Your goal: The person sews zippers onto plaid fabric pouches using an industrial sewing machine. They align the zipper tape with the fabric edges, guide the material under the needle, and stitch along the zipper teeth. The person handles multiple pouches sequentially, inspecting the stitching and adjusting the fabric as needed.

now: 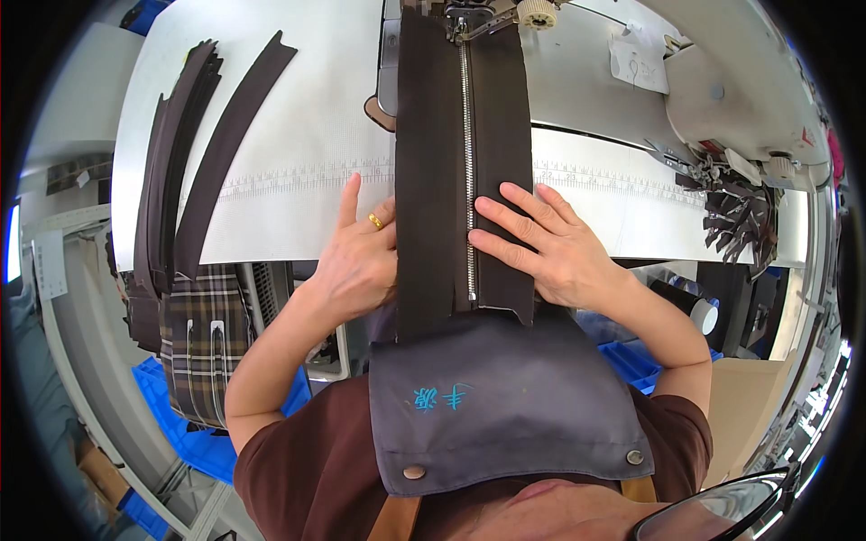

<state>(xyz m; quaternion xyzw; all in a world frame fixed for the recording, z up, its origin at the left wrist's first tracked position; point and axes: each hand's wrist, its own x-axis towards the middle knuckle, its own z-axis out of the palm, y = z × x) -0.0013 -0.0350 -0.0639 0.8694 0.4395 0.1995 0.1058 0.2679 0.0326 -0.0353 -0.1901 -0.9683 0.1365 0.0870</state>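
Observation:
A long dark brown fabric panel runs toward me from under the sewing machine's presser foot. A silver metal zipper lies lengthwise along it. My right hand rests flat on the panel's right side, fingers spread, with fingertips beside or on the zipper teeth. At the left edge is my left hand, wearing a gold ring. Its little finger stretches out over the white table, while the other fingers go under the panel and are partly hidden. The panel's near end hangs over the table edge against my dark grey apron.
Dark fabric strips lie stacked on the left of the white table, with one strip apart. A bunch of dark pieces hangs at right near the machine. Plaid fabric hangs at lower left above a blue crate.

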